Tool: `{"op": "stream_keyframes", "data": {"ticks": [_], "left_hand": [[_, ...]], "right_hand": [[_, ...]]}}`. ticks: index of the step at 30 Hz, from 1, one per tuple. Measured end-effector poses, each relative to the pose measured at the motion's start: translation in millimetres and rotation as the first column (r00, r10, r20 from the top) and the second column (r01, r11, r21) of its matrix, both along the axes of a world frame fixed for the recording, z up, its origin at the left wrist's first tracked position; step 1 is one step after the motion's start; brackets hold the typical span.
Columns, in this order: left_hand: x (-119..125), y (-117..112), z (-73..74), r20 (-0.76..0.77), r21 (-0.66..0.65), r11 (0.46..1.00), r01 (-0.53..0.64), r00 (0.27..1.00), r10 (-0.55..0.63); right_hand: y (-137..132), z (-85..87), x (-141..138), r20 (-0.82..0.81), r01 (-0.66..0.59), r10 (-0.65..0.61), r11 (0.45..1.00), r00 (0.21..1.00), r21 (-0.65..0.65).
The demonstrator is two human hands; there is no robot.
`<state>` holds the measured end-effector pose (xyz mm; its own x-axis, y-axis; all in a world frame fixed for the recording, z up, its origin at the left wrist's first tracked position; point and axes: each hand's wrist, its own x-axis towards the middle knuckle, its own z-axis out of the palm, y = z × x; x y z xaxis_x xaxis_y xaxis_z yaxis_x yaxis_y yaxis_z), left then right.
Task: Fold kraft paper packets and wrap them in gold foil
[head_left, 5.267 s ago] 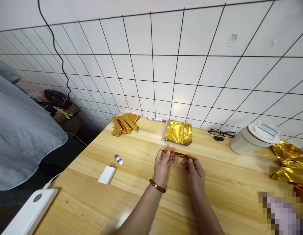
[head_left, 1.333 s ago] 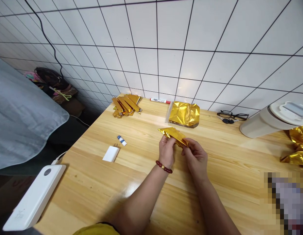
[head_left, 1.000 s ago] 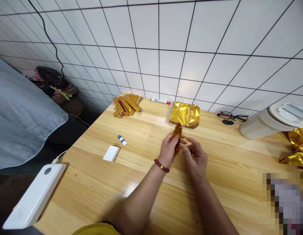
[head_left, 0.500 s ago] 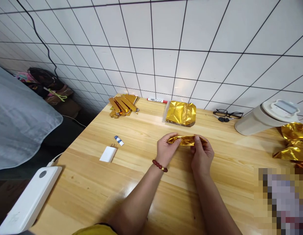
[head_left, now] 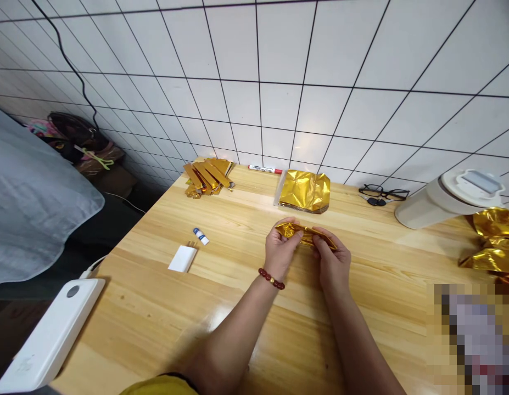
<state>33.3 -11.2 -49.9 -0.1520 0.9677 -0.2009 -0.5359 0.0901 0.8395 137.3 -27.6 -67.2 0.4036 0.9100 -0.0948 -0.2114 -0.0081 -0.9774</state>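
Note:
Between my two hands is a folded piece of gold foil paper (head_left: 307,235), long and narrow, raised a little above the wooden table (head_left: 238,263). My left hand (head_left: 279,247) grips its left part, thumb on the near side; a beaded bracelet is on that wrist. My right hand (head_left: 332,258) pinches the right part, thumb on top near the middle. The fingers behind the foil are partly hidden. Beyond my hands lies a stack of gold foil sheets (head_left: 304,189). Folded gold foil strips (head_left: 208,175) are heaped at the back left.
A red-and-white marker (head_left: 264,169) lies by the tiled wall. Glasses (head_left: 384,192) and a cream tumbler (head_left: 439,200) stand right of the stack, with crumpled gold foil (head_left: 497,241) beyond. Leftward are a small blue-and-white tube (head_left: 201,236), a white charger (head_left: 182,258) and a white device (head_left: 52,334).
My right hand has moved left along the foil, its thumb now close to the left thumb. The foil's left end has opened out a little and its right end tilts down.

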Motion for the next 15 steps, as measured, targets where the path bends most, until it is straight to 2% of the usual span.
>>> {"op": "stream_keyframes", "data": {"ticks": [3, 7, 10, 15], "left_hand": [[0.6, -0.5, -0.9, 0.003, -0.005, 1.000, 0.003, 1.000, -0.003], [-0.9, 0.2, -1.1, 0.064, 0.050, 0.998, 0.024, 0.998, -0.027], [-2.4, 1.3, -0.3, 0.126, 0.038, 0.998, 0.045, 0.991, -0.049], [-7.0, 3.4, 1.5, 0.226, 0.070, 0.994, 0.089, 0.969, -0.103]], "right_hand": [[0.1, -1.4, 1.0, -0.006, 0.005, -0.006, 1.000, 1.000, -0.010], [0.0, -1.0, 1.5, 0.001, -0.004, 0.004, 1.000, 1.000, -0.011], [-1.0, 1.2, 1.4, -0.002, -0.008, 0.007, 1.000, 1.000, -0.011], [-1.2, 0.2, 1.8, -0.003, -0.052, 0.052, 0.996, 0.999, 0.071]]}}
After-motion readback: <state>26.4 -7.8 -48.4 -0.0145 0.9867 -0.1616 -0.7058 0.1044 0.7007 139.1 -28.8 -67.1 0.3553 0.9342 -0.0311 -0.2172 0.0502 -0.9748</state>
